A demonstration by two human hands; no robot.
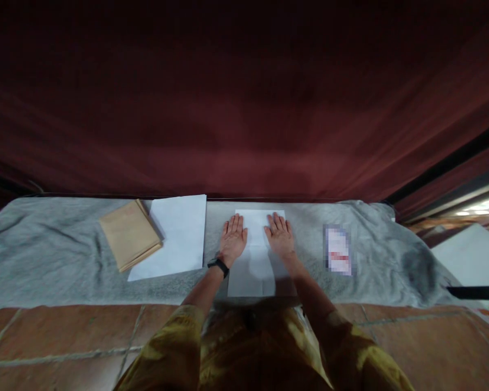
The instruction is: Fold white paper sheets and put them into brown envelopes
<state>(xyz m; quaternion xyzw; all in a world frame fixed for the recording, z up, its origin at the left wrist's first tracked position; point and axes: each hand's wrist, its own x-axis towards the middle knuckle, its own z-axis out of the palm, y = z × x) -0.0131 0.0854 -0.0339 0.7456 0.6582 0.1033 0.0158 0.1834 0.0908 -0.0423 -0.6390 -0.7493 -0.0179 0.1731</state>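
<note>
White sheet (pixel 258 271) spans the grey cloth (pixel 309 282), bare cloth either side! Left hand (pixel 233 237) and right hand (pixel 280 236) press it, palms flat, nothing gripped.

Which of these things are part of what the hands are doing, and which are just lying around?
In use:
- white sheet, under both palms
- left hand and right hand, flat on it
- gray cloth, beneath the sheet

Apparently just lying about, untouched:
- brown bundle
- white paper partly under it
- pixelated item at right
</note>
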